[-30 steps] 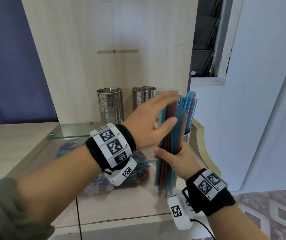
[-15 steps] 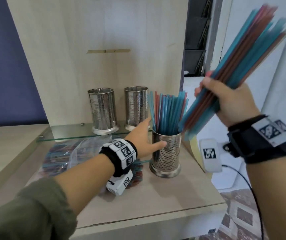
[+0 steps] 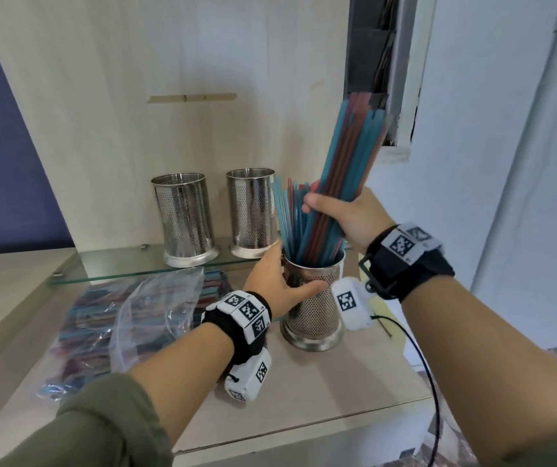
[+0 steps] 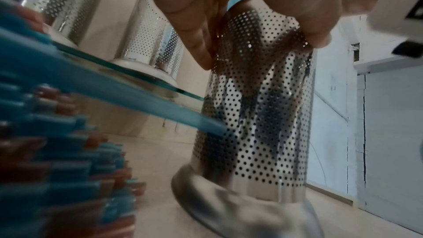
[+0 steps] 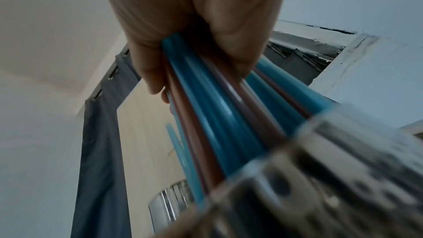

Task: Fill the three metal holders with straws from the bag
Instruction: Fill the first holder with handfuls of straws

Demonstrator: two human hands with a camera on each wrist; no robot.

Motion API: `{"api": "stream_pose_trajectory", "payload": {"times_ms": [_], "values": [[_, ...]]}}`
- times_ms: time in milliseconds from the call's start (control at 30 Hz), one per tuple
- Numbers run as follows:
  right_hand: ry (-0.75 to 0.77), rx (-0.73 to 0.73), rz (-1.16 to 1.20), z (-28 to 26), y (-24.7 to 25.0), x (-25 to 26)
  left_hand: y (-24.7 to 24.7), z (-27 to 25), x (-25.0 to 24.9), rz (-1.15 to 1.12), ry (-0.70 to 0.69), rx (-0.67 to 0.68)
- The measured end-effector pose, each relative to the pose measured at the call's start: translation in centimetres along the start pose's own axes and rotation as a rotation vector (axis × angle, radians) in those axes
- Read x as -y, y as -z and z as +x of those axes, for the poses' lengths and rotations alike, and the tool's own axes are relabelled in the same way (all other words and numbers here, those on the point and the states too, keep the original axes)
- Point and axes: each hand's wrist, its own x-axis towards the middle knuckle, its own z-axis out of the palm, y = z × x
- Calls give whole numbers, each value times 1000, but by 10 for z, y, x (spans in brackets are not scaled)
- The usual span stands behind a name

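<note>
Against a pale wood back panel [image 3: 169, 79], two perforated metal holders [image 3: 184, 219] stand on a glass shelf [image 3: 119, 267]. On the counter [image 3: 304, 392] below, the left hand [image 3: 279, 281] grips a third holder [image 3: 314, 318] while the right hand [image 3: 344, 214] clasps a bundle of blue and red straws [image 3: 348, 153], lower ends inside it. Beside it lies the straw bag [image 3: 129, 311].

Even, soft daylight, probably from 2 o'clock. Head view sharp, edges bowed. Wrist views motion-blurred: straws [image 4: 57, 151] smeared at 8 o'clock, holder [image 5: 332, 178] defocused at 4 o'clock.
</note>
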Motion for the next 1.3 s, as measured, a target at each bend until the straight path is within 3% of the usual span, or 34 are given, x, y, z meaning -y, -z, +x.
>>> {"api": "stream_pose_trajectory", "payload": {"times_ms": [500,800,933,1033,1200,1300], "values": [[-132,-116,-330,-11,-25,-31,-7,-3,12,36,33,-33],[247,-302,-381,-22,-31,-13,-5,-6,9,6,23,-22],[372,-261,-484,-15,-21,1,-4,-7,9,7,34,-17],[499,-221,-832,0,-9,10,-4,-8,9,5,41,-11],[390,44,-930,17,11,18,-2,-10,7,11,42,2],[368,69,-907,13,15,16,-1,-11,5,7,38,8]]}}
